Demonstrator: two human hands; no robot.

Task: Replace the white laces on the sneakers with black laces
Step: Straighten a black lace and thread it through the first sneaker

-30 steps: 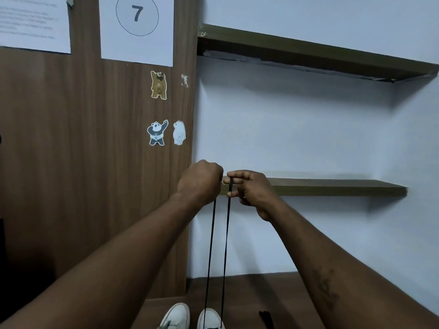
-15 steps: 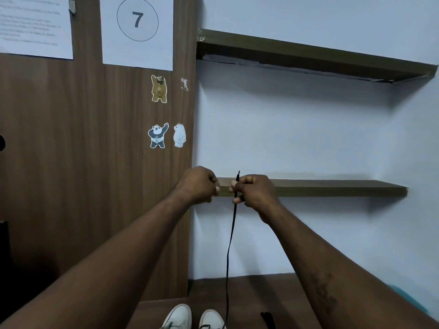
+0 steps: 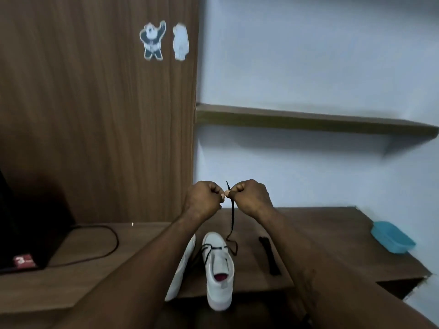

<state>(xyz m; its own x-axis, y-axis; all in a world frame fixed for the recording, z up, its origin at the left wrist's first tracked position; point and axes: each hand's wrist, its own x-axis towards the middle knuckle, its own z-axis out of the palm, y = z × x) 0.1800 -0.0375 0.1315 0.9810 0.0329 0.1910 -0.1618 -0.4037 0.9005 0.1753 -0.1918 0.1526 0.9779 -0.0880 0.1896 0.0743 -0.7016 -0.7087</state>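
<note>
1. Over the desk (image 3: 320, 229), both fists are held up close together, thumbs meeting, w/ the pale wall behind them.
2. R hand (image 3: 251, 197): thumb and forefinger clamped on the black lace (image 3: 232, 217) near its end. The stiff tip pokes up past the fingers, btwn the two hands.
3. L hand (image 3: 204, 198): fingers curled tight, thumb touching the R thumb. Can't tell whether any lace is inside that fist.
4. Lace hangs from the R hand down to the sneaker (image 3: 219, 269), kinks beside the toe, then crosses the front eyelets. Further back it's too blurred to make out. Red lining shows in the opening.
5. That sneaker stands on its sole, toe toward the wall, heel toward the person. 2nd sneaker (image 3: 183, 264) sits just left of it, seems tilted, mostly hidden by the L forearm.
6. Spare lace (image 3: 269, 255), black and bundled, lies flat on the desk just right of the sneaker, not touching it.
7. Far R end of desk: blue tub (image 3: 392, 236), well apart from the shoes.
8. L side: dark box (image 3: 31, 222) w/ a red label (image 3: 23, 261). Black cable (image 3: 107, 245) loops from it across the top.
9. Wall: one shelf (image 3: 308, 119) above the hands. Wood panel (image 3: 95, 115) to the left w/ two bear stickers (image 3: 153, 41).
</note>
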